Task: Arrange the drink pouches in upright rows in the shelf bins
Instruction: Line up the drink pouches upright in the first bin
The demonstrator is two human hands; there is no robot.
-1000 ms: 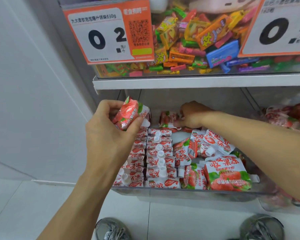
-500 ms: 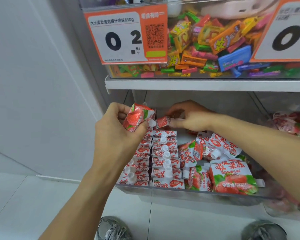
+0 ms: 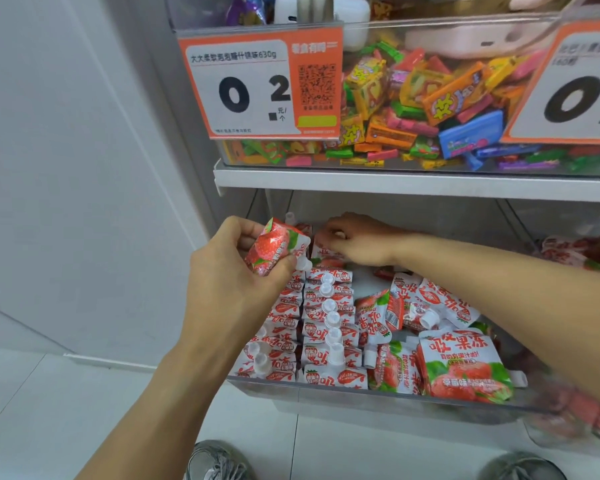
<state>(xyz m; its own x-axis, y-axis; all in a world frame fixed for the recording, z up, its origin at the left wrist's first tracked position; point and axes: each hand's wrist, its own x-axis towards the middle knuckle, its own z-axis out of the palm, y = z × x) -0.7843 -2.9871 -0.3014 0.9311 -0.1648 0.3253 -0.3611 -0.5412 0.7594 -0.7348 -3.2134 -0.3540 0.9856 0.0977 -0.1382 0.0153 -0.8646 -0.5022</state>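
A white shop shelf beside a pale wall, with a clear plastic bin of bright wrapped sweets above and the clear lower shelf bin below. I see my left hand gripping a red-and-white strawberry drink pouch, its long axis tilted and its white cap pointing down-right toward the far end of the two upright rows of pouches, just beyond the fingers. My right hand reaches to the back of the second row, fingers curled on a pouch there, though what exactly they pinch is hidden. Loose pouches lie jumbled on the right. The left hand is nearer the open slot.
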